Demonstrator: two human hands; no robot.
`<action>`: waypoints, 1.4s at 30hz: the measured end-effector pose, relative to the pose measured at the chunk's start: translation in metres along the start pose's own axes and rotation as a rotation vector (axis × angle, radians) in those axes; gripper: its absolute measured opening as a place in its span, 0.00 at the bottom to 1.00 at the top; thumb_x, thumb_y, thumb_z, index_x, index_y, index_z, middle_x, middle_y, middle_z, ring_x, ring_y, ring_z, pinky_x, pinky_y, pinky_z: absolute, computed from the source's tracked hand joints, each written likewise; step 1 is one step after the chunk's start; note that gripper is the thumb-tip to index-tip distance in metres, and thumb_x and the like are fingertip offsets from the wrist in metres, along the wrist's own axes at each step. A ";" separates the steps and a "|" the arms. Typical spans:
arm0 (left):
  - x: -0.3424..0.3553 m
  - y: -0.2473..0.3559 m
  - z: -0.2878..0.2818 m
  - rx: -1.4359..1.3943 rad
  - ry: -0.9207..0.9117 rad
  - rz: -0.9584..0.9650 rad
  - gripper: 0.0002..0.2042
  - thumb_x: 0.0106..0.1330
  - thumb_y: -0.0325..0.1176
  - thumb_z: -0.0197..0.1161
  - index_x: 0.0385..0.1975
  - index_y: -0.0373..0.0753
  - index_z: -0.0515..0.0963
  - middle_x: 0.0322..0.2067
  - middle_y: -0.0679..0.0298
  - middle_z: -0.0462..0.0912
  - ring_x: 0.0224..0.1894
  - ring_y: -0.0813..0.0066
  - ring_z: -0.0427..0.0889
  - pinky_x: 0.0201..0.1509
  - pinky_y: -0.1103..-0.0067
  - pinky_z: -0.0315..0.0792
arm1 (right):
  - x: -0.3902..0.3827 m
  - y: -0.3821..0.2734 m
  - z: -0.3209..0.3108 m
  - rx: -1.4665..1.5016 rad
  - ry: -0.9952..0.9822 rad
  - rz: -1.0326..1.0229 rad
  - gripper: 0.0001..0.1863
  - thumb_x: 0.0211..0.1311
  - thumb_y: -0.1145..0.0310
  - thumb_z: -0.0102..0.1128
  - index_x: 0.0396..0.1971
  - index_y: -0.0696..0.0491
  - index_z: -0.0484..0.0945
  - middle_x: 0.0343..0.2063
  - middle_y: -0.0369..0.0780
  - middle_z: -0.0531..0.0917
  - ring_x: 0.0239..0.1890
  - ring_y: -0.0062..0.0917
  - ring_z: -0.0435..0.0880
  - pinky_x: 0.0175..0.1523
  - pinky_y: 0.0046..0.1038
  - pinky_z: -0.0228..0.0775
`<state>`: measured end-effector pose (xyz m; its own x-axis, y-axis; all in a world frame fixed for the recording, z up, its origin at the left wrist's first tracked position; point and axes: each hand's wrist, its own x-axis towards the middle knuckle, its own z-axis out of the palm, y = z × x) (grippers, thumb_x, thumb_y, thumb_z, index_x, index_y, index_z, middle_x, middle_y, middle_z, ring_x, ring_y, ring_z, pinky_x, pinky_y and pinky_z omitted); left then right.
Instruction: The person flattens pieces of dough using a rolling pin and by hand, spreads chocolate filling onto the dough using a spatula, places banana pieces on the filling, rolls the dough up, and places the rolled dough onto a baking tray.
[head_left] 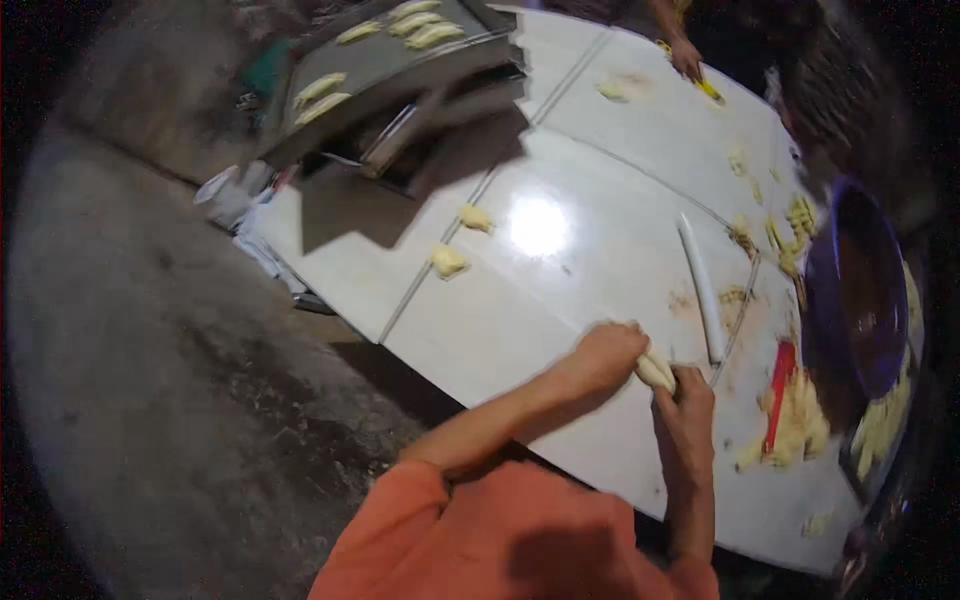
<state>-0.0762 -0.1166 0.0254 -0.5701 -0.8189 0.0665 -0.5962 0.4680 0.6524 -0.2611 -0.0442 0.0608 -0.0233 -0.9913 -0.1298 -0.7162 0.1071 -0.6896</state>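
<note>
A small rolled piece of pale dough (655, 371) is held between my two hands, just above the near edge of the white tiled table (480, 320). My left hand (612, 352) is closed around its upper left end. The fingers of my right hand (688, 398) pinch its lower right end. Right of my hands lies a white rolling pin (701, 288). Beyond it to the lower right, a red-handled tool (778, 398) rests against a heap of cut dough pieces (802, 425).
Two shaped dough pieces, one (475, 217) behind the other (449, 262), sit left of centre. A dark tray (385, 62) bearing several shaped pieces stands at the far left. A purple basin (840, 290) is at right. Another person's hand (685, 58) holds a yellow tool (710, 92) at the far edge.
</note>
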 end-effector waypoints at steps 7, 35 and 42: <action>-0.016 -0.006 -0.066 -0.065 -0.109 -0.073 0.06 0.61 0.27 0.59 0.33 0.32 0.79 0.33 0.47 0.81 0.41 0.44 0.83 0.46 0.56 0.76 | 0.030 -0.031 -0.018 -0.067 -0.056 -0.144 0.18 0.54 0.68 0.67 0.43 0.62 0.81 0.35 0.50 0.83 0.35 0.40 0.84 0.41 0.38 0.76; -0.035 -0.412 -0.629 0.609 0.321 -0.462 0.18 0.59 0.41 0.70 0.49 0.42 0.84 0.41 0.49 0.88 0.44 0.50 0.88 0.47 0.60 0.80 | 0.510 -0.588 0.252 -0.264 -0.257 -0.790 0.26 0.56 0.64 0.69 0.54 0.58 0.82 0.46 0.50 0.87 0.48 0.40 0.87 0.54 0.36 0.78; -0.016 -0.454 -0.614 0.622 0.471 -0.323 0.16 0.55 0.45 0.74 0.40 0.44 0.86 0.35 0.55 0.89 0.45 0.51 0.87 0.67 0.40 0.58 | 0.545 -0.556 0.290 -0.337 -0.092 -0.950 0.32 0.51 0.68 0.67 0.61 0.55 0.78 0.50 0.54 0.85 0.52 0.47 0.85 0.59 0.43 0.76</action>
<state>0.5503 -0.5203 0.1916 -0.1049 -0.9324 0.3459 -0.9707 0.1717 0.1684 0.3271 -0.6212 0.1668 0.7028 -0.6432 0.3038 -0.5698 -0.7647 -0.3008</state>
